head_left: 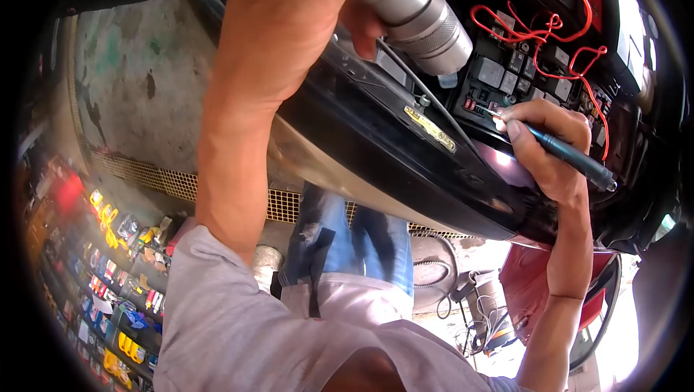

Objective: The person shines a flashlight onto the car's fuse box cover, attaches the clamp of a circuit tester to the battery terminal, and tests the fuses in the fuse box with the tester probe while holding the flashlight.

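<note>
Two hands, two tools: the left hand [307, 27] is closed round one silver, knurled metal flashlight [426, 25], the right hand [553, 139] pinches one slim dark pen-shaped probe [567, 156]. The probe's tip is at small fuses [470, 104] in the black fuse box [489, 71] — close to its near edge, below looping red wire [584, 9], with little open room between hand and dark car body [376, 153].

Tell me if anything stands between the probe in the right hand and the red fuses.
Nothing visible stands between the probe in the right hand and the red fuses; the flashlight in the left hand is off to one side.
</note>
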Demonstrator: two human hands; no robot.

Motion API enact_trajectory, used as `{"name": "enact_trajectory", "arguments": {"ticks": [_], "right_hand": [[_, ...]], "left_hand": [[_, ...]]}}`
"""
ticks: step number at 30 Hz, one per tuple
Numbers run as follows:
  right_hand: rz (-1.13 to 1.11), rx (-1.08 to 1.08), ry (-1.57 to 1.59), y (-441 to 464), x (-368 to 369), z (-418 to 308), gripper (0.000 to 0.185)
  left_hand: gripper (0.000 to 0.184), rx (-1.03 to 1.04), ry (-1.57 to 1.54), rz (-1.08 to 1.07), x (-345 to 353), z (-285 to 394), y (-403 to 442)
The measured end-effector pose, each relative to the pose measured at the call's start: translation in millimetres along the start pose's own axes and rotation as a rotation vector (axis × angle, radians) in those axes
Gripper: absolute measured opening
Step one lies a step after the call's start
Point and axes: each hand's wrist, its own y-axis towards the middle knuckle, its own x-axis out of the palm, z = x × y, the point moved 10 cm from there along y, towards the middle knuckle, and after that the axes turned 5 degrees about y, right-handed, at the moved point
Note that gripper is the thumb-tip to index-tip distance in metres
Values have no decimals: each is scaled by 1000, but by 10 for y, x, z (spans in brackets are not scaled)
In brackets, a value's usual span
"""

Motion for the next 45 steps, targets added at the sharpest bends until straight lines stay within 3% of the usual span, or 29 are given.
{"name": "enact_trajectory", "arguments": {"ticks": [8, 13, 16, 22, 35, 45], "right_hand": [[15, -13, -72, -24, -4, -10, 9], [14, -50, -89, -32, 6, -26, 9], [14, -81, -85, -18, 7, -70, 9], [13, -88, -100, -17, 6, -84, 9], [12, -127, -120, -11, 47, -158, 11], [11, -155, -116, -13, 50, -181, 11]], "left_hand": [[54, 118, 154, -5, 121, 71, 24], [48, 66, 221, 23, 119, 108, -20], [43, 154, 213, 81, 152, 82, 0], [43, 15, 27, -5, 115, -33, 50], [38, 127, 88, 47, 124, 11, 73], [38, -15, 42, 61, 130, 2, 46]]}}
